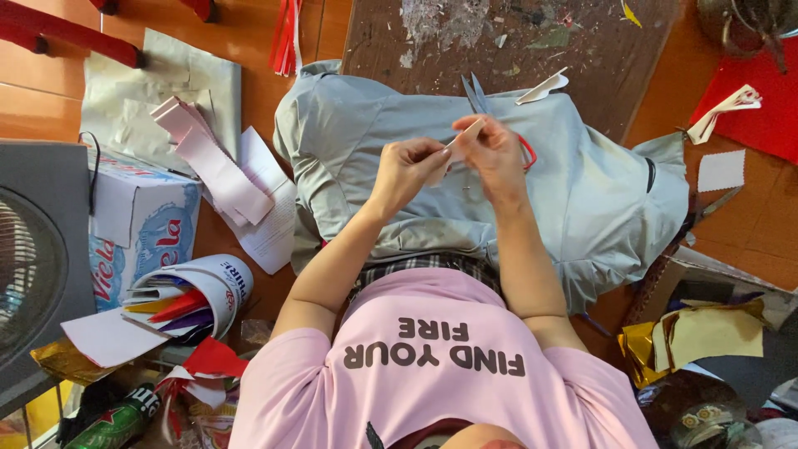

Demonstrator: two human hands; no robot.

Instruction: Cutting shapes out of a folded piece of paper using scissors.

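A grey cloth is lying spread over the lap, with a dark, paint-flecked board beyond it. Pink paper strips are resting on white sheets near a cardboard box. A tipped cup is holding coloured paper rolls, gold foil scraps are piling up nearby, and a green bottle is lying on the floor.

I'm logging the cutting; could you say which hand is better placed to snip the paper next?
Probably the right hand: the scissors hang from it, blades beside the paper, while the left hand only pinches the paper.
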